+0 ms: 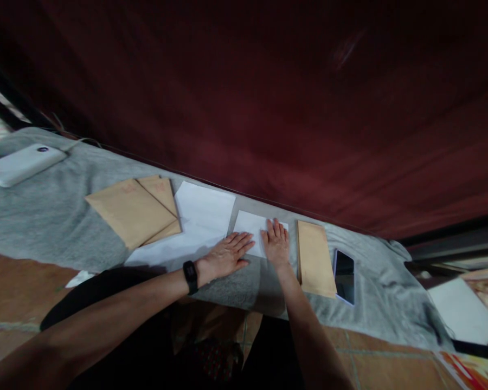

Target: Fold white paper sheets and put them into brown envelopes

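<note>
A small white sheet of paper (pixel 248 221) lies on the grey cloth in front of me, perhaps folded; I cannot tell. My left hand (pixel 225 254), with a black band on its wrist, rests flat with the fingertips on the sheet's left edge. Flat on the right part of the same sheet is my right hand (pixel 276 244), fingers a little spread. Larger white sheets (pixel 205 208) lie to the left, partly under my left hand and forearm. A stack of brown envelopes (pixel 316 260) sits just right of my right hand.
More brown envelopes (pixel 134 211) overlap at the left. A phone (pixel 345 276) lies beside the right stack. At the far left is a white device (pixel 24 164) with a cable. A dark red curtain (pixel 244 108) hangs behind the grey cloth (pixel 57 216).
</note>
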### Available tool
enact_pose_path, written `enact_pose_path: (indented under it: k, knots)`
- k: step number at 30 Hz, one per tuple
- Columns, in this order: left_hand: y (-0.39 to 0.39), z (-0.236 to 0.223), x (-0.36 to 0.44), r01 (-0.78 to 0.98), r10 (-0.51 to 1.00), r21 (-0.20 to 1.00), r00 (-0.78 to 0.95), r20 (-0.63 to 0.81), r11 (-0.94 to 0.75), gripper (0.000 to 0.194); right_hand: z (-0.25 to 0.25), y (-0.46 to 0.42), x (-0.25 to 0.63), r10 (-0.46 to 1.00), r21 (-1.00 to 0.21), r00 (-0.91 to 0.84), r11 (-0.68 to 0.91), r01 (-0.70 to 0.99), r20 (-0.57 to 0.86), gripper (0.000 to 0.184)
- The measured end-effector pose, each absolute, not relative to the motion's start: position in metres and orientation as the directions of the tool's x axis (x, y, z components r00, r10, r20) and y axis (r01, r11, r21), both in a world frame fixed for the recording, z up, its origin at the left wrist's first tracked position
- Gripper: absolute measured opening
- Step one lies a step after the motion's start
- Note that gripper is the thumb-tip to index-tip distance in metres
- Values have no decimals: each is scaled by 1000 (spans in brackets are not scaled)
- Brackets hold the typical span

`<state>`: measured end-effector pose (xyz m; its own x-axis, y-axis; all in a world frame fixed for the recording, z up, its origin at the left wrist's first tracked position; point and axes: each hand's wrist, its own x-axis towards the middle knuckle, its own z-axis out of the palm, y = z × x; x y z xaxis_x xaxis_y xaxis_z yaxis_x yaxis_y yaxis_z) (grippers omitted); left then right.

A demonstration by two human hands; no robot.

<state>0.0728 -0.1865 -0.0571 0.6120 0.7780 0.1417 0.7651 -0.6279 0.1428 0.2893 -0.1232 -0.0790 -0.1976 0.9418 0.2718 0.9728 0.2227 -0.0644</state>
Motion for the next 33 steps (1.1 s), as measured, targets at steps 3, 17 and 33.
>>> enact_pose_path:
  k: [3, 17, 33]
  knots:
    - [-187, -57, 73, 766, 777, 129, 615, 134, -629, 60, -78, -123, 294, 952, -50, -152, 171, 984, 264, 54]
    - [-187, -54, 74, 768, 775, 115, 615, 147, -631, 58, -81, -167, 304, 932, -82, -245, 275, 958, 265, 54]
    - [-174, -66, 67, 784, 790, 103, 601, 123, -612, 53, -80, -212, 313, 940, -67, -127, 156, 985, 318, 60]
